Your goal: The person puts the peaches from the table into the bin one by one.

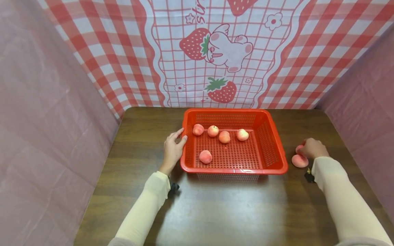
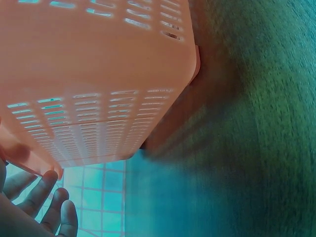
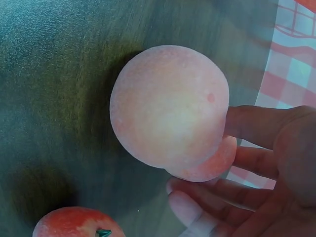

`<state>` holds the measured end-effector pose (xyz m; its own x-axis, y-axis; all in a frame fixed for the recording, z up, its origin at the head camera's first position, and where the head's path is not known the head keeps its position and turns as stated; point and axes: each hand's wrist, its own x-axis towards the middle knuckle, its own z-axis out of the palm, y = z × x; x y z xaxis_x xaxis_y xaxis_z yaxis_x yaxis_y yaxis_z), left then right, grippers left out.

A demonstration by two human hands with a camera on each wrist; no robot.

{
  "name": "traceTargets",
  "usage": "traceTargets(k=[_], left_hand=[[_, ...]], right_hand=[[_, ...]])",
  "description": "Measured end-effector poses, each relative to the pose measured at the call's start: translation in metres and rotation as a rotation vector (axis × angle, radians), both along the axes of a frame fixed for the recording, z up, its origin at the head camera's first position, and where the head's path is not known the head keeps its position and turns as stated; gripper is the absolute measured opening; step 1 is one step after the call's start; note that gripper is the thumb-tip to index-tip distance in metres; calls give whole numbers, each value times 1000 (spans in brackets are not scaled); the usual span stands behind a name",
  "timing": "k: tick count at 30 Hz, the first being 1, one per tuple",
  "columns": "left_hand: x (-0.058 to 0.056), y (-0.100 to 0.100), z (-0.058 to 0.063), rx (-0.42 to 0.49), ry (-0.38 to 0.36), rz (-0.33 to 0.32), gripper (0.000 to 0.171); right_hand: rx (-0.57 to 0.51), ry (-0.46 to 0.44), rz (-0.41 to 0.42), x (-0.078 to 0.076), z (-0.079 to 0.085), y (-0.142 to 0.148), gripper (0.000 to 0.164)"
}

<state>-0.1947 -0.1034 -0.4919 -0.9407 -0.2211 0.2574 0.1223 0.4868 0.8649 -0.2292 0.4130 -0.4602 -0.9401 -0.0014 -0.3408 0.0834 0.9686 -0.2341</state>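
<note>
One peach (image 3: 210, 167) sits in the curled right hand (image 1: 314, 149) on the bench (image 1: 227, 205), right of the basket (image 1: 235, 171) whose rim the relaxed left hand (image 1: 173, 149) touches, and a hasty lift could knock the neighbouring peach (image 1: 300, 161), sending it rolling away.

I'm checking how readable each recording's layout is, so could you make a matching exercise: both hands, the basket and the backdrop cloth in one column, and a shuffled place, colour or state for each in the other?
Column one:
1. left hand
2. right hand
3. basket
4. backdrop cloth

Column two:
A. plain red, with slotted walls
B. at the peaches to the right of the basket
C. partly checked in red and white
D. at the basket's left edge

Pairs: 1-D, 2-B, 3-A, 4-C
</note>
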Motion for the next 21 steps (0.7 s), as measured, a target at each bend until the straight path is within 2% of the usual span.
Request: traceTargets(k=[10,21], left_hand=[[-2,-1,-1,21,7,-4,34],[-1,-1,0,13,0,-8,34]], right_hand=[[0,17,-5,3,3,-4,44],[4,-8,-14,3,1,-1,54]])
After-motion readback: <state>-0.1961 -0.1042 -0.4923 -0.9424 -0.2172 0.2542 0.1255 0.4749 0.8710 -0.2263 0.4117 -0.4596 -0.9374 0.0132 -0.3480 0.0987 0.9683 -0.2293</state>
